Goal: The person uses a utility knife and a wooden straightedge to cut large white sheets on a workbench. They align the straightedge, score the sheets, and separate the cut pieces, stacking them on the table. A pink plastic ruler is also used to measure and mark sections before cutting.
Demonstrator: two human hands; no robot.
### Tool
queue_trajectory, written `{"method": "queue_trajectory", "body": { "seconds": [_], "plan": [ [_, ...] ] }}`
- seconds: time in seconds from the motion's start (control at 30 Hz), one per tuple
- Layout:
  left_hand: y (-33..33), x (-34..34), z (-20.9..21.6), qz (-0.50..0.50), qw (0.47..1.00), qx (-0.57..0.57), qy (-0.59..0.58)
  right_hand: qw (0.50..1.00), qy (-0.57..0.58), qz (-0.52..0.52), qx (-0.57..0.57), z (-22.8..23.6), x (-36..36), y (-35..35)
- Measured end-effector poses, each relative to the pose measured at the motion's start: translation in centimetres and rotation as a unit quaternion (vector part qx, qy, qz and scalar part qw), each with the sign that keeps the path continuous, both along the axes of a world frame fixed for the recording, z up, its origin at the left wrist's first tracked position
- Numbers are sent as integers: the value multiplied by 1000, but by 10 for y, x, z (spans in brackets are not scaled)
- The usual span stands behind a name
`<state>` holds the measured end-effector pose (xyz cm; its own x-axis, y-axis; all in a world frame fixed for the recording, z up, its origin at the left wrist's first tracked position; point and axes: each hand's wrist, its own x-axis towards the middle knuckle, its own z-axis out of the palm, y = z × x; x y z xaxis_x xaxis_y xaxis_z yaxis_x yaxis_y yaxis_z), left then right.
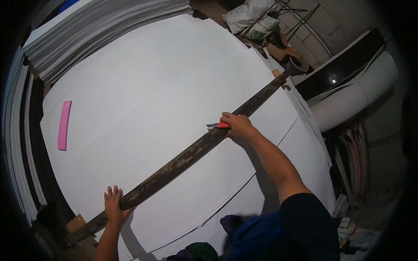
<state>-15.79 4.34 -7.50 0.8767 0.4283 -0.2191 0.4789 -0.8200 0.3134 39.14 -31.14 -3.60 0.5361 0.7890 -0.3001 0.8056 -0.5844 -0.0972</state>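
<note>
A long dark metal straightedge (178, 163), worn and patchy, lies diagonally across a large white sheet (161, 87). Its ends reach past the sheet at lower left and upper right. My left hand (114, 208) rests over the lower-left part of the straightedge, fingers stretched out and apart on its far side, thumb on the near side. Farther up the bar, my right hand (238, 126) is closed around a red utility knife (223, 125). The knife's blade points left, just above the bar's far edge. My palm hides most of the knife's handle.
A pink strip-shaped piece (64, 126) lies on the sheet's left side. Stacked white sheets (104, 35) stand at the far left. To the right are a large pale roll (357, 93) and a black panel (335, 71). White sacks (257, 24) and scraps sit at the back right.
</note>
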Motion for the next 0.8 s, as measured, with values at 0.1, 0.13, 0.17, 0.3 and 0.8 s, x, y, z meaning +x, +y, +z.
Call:
{"method": "queue_trajectory", "body": {
  "seconds": [0.1,0.13,0.17,0.3,0.8],
  "plan": [
    [5,-3,-6,-9,1000,-8,-22,1000,-1,9,-6,7,3,2],
    [5,-2,-4,-10,1000,-12,-20,1000,5,5,-12,8,3,1],
    [5,-2,-4,-15,1000,-6,-15,1000,11,1,-18,8,4,1],
    [8,0,-7,-28,1000,1,5,1000,6,0,4,2,8,-4],
    [12,-3,-15,-50,999,-5,-8,1000,5,6,6,2,11,-9]
  ]
}}
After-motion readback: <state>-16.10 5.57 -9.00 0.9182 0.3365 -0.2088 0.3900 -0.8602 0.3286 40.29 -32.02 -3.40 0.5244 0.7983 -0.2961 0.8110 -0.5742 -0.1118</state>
